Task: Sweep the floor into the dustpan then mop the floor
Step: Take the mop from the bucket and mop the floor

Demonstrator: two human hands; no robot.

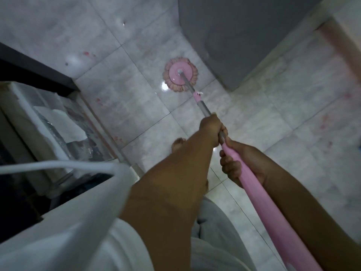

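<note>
While two hands grip one mop point(254, 182) | left hand point(210, 130), right hand point(240, 163) fingers wrapped round handle | head on floor point(136, 114)

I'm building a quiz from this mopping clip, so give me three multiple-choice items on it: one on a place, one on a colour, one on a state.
1. Where does the mop head rest?
A. on the tiled floor, beside the grey cabinet
B. in a bucket
C. on a shelf

2. What colour is the mop handle grip?
A. blue
B. pink
C. black

3. How is the mop held?
A. left hand only
B. right hand only
C. both hands

Answers: 1 A, the round head lies flat on the tiles next to the cabinet's corner. 2 B, the grip is pink below a metal shaft. 3 C, the left hand is closed higher on the shaft and the right hand's fingers wrap the pink grip.
</note>
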